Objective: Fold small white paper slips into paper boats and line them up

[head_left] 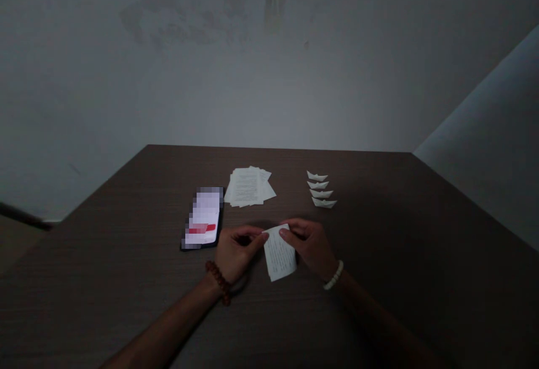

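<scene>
A small sheet of printed paper (280, 256), apparently folded over, is held between my two hands near the middle of the table. My left hand (236, 254) pinches its upper left corner between thumb and fingers. At the upper right corner, my right hand (309, 245) grips it the same way, thumb on the front. The fingertips behind the paper are partly hidden. Beyond my right hand stand several folded paper boats (322, 194) in a column. A loose stack of printed paper sheets (247, 186) lies beyond my left hand.
A phone (204, 217) with a lit, partly blurred screen lies left of my left hand. The dark wooden table (126, 279) reaches back to a grey wall (269, 94). Another pale surface slopes down at the right edge.
</scene>
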`<state>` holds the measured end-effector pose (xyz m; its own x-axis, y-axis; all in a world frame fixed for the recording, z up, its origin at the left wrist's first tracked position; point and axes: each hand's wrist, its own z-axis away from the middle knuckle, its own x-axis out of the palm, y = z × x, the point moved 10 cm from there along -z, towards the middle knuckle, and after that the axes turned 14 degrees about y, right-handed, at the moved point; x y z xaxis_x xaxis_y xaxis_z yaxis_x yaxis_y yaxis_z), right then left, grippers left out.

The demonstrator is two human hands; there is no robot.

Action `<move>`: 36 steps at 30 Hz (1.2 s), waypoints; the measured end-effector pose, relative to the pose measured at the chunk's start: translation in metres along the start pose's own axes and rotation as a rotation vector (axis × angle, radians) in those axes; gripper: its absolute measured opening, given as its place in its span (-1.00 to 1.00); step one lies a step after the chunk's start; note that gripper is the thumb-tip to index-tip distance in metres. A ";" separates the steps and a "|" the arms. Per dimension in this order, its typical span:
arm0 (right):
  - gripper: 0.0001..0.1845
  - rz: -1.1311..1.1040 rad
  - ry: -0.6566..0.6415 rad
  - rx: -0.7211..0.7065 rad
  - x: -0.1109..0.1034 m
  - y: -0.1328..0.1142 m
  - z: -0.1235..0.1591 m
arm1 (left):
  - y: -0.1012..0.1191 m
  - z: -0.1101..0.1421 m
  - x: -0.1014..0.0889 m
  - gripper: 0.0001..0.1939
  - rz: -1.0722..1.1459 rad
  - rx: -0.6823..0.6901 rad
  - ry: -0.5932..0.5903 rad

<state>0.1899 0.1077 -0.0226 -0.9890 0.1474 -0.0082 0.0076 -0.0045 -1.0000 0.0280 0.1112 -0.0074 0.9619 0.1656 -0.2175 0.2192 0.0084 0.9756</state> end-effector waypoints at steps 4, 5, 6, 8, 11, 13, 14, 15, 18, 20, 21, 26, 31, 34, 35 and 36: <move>-0.74 -0.016 -0.006 0.024 0.000 0.001 -0.001 | 0.001 0.000 0.001 -0.78 0.028 -0.005 -0.016; -0.74 -0.026 -0.010 0.037 0.000 0.001 -0.002 | 0.001 0.000 0.001 -0.79 0.032 -0.007 -0.021; -0.74 -0.036 -0.011 0.052 0.000 0.002 -0.002 | 0.000 0.000 0.001 -0.79 0.035 -0.010 -0.024; -0.74 -0.044 -0.004 0.081 -0.001 0.003 -0.003 | -0.001 0.000 0.002 -0.79 0.053 -0.019 -0.033; -0.74 -0.046 0.017 0.097 -0.004 0.003 -0.004 | -0.003 0.001 0.004 -0.78 0.082 -0.034 -0.060; -0.74 -0.052 0.021 0.095 -0.005 0.004 -0.005 | -0.003 0.001 0.005 -0.78 0.084 -0.036 -0.074; -0.74 -0.053 0.023 0.094 -0.005 0.004 -0.005 | -0.003 0.001 0.005 -0.78 0.081 -0.034 -0.077; -0.75 -0.052 0.024 0.093 -0.006 0.004 -0.006 | -0.003 0.001 0.005 -0.78 0.079 -0.031 -0.079; -0.75 -0.039 0.013 0.085 -0.007 0.005 -0.007 | -0.001 0.000 0.004 -0.77 0.070 -0.020 -0.076; -0.75 -0.032 -0.010 0.078 -0.006 0.004 -0.007 | 0.001 0.000 0.003 -0.77 0.058 -0.011 -0.072; -0.75 -0.029 -0.021 0.076 -0.006 0.004 -0.007 | 0.001 0.000 0.003 -0.78 0.052 -0.005 -0.071; -0.74 -0.031 -0.039 0.077 -0.007 0.003 -0.008 | -0.001 0.000 0.004 -0.79 0.054 -0.002 -0.088; -0.73 -0.040 -0.059 0.084 -0.006 0.003 -0.008 | -0.002 0.000 0.005 -0.81 0.079 -0.008 -0.104; -0.74 -0.052 -0.061 0.087 -0.007 0.002 -0.008 | -0.001 0.001 0.005 -0.81 0.071 -0.004 -0.104; -0.74 -0.062 -0.061 0.090 -0.007 0.001 -0.008 | 0.000 0.001 0.005 -0.81 0.068 -0.002 -0.102; -0.73 -0.072 -0.062 0.093 -0.007 0.001 -0.008 | 0.000 0.001 0.005 -0.80 0.067 -0.001 -0.101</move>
<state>0.1978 0.1142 -0.0235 -0.9938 0.0892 0.0666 -0.0745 -0.0886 -0.9933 0.0332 0.1107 -0.0086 0.9860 0.0653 -0.1537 0.1539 0.0017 0.9881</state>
